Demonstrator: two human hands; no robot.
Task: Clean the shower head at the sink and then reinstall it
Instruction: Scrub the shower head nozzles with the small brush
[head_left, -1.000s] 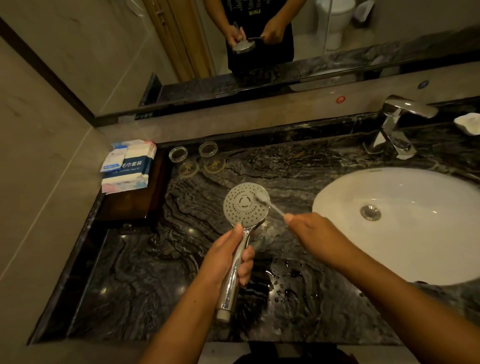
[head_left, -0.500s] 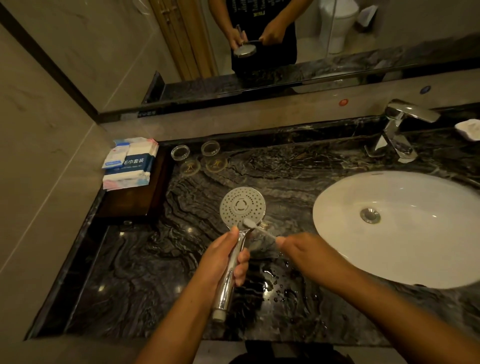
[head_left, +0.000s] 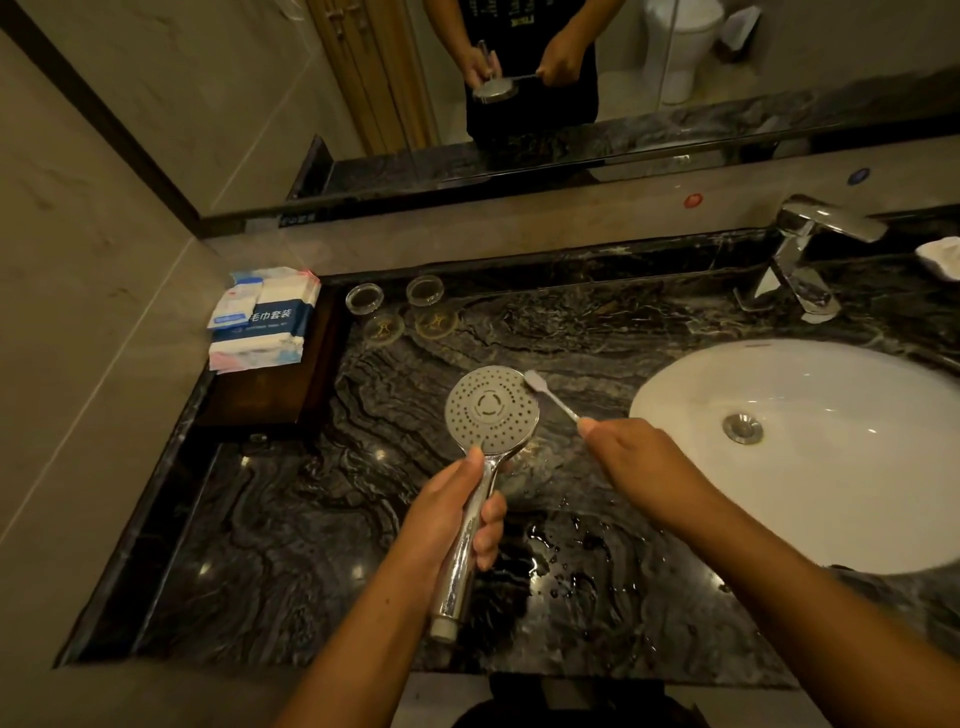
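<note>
Over the near edge of the counter (head_left: 291, 545), left hand (head_left: 447, 519): wrapped tight round the handle of the shower head (head_left: 492, 410), holes facing up
Right hand (head_left: 644, 457): pinches a small brush (head_left: 551, 398), its tip at the head's top right rim
Wet spots: on the counter under the hands
Sink (head_left: 831, 509): just right, no water from the tap (head_left: 802, 260)
Job: scrubbing seems under way; rinsing and putting it back are left

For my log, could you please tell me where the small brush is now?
In the head view, the right hand holds the small brush, its bristles at the upper right rim of the shower head.
</note>
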